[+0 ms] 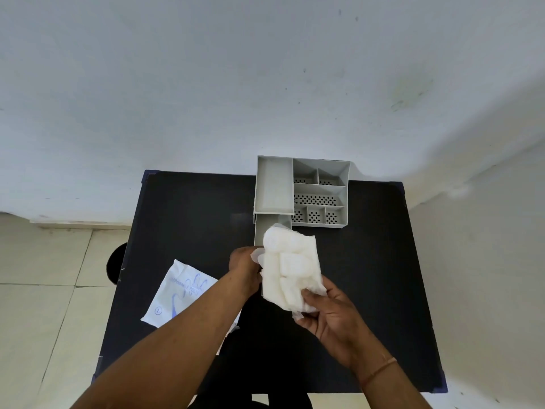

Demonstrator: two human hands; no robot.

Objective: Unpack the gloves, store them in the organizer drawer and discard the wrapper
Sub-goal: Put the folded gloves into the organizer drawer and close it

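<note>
A folded bundle of translucent white gloves (287,267) hangs above the black table (368,276), just in front of the grey organizer (320,191). My left hand (243,262) pinches the bundle's left edge. My right hand (327,312) grips its lower end with thumb on top. The organizer's drawer (267,228) is pulled out toward me, and the gloves cover its near part. The empty wrapper (180,293), white with blue print, lies flat on the table to the left, partly under my left forearm.
The organizer stands at the table's far edge against a white wall, with several perforated compartments. A round dark object (116,262) sits on the tiled floor to the left of the table. Bare table surface lies to the right of my hands.
</note>
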